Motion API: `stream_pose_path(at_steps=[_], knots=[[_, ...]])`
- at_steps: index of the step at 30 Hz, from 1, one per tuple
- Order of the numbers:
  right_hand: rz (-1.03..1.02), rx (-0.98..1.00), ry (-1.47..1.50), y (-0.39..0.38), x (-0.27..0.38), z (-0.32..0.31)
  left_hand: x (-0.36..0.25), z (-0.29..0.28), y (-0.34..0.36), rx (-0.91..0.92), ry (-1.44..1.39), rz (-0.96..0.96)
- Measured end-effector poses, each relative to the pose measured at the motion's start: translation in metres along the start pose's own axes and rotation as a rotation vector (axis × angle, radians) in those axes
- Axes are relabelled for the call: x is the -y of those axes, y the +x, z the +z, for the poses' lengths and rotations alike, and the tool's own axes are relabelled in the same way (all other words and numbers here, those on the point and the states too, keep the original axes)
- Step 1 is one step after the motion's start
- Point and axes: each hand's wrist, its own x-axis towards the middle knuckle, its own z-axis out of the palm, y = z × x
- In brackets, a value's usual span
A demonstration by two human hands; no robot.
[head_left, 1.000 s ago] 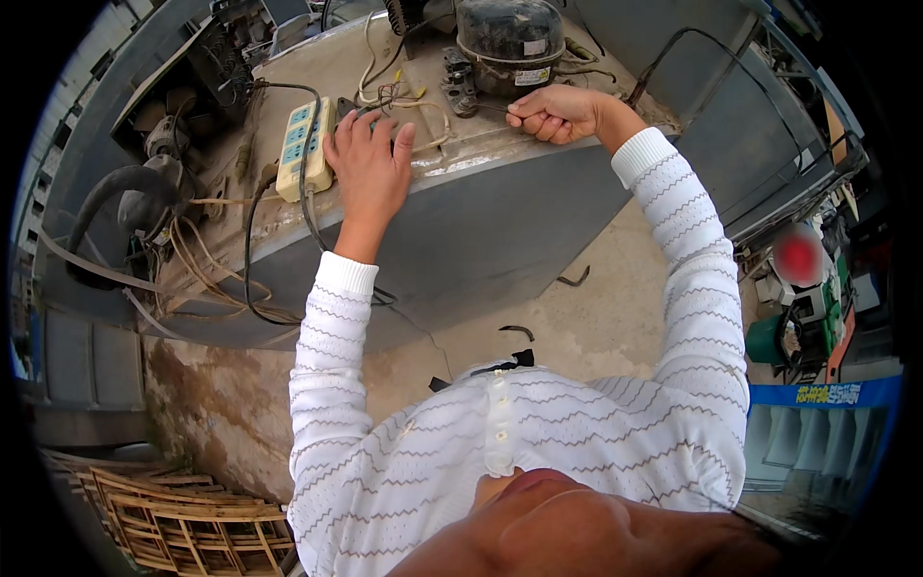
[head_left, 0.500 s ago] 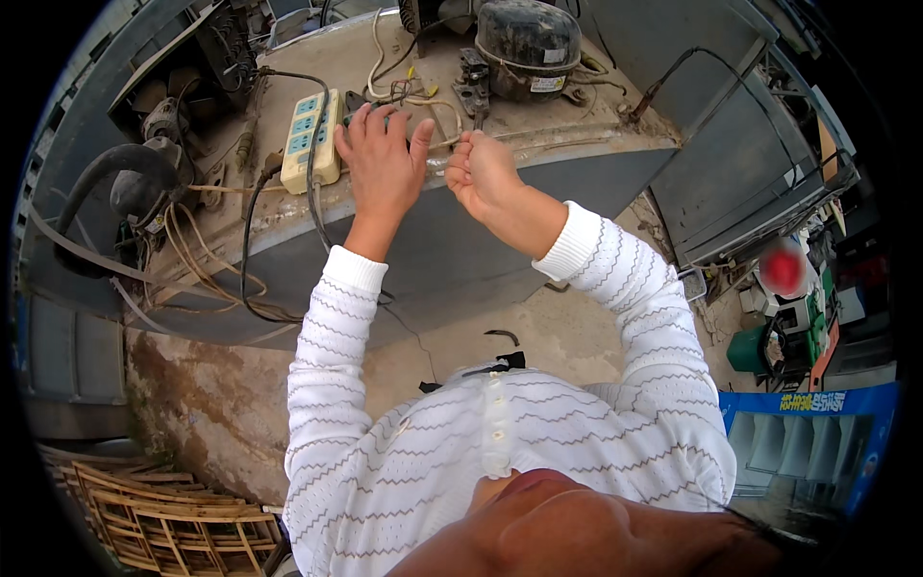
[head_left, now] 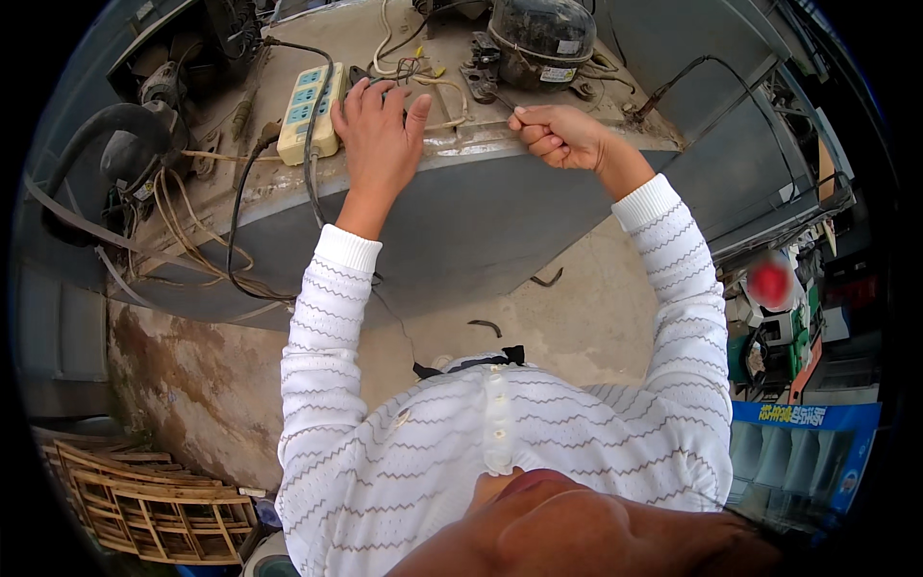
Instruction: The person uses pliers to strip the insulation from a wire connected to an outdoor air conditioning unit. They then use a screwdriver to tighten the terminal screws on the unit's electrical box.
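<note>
My right hand (head_left: 562, 137) is closed in a fist round the end of a thin metal wrench (head_left: 503, 100), most of it hidden by the fingers. The wrench slants up to the mounting foot (head_left: 480, 84) of a black compressor (head_left: 543, 43). My left hand (head_left: 382, 135) is open, fingers spread, over the metal top just right of a cream power strip (head_left: 310, 113) with blue sockets. Beyond its fingertips lie loose wires (head_left: 411, 69), and a pale cable (head_left: 460, 108) runs between the two hands.
A second dark compressor (head_left: 135, 159) with a thick black hose stands at the left. Black and tan cords (head_left: 226, 274) hang over the front edge of the grey metal cabinet (head_left: 433, 216). Wooden slatted frames (head_left: 154, 510) lie at lower left; a blue-edged rack (head_left: 798, 452) stands at lower right.
My right hand has swung to the right with the wrench end, which now slants instead of pointing straight back. My left hand stays beside the power strip. The view has shifted slightly.
</note>
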Motion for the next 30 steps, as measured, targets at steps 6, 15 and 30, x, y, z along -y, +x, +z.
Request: stream_pose_path(at_steps=[6,15,30], knots=[[0.114,0.059,-0.258,0.001,0.036,-0.031,0.006,0.0,0.002,-0.107,-0.223,-0.02],[-0.064,-0.102,0.326,0.002,-0.013,0.015,0.006,-0.005,0.004,-0.121,-0.307,-0.063],[-0.331,-0.24,0.651,0.042,-0.046,0.097,0.001,-0.006,0.004,-0.125,-0.305,-0.076]])
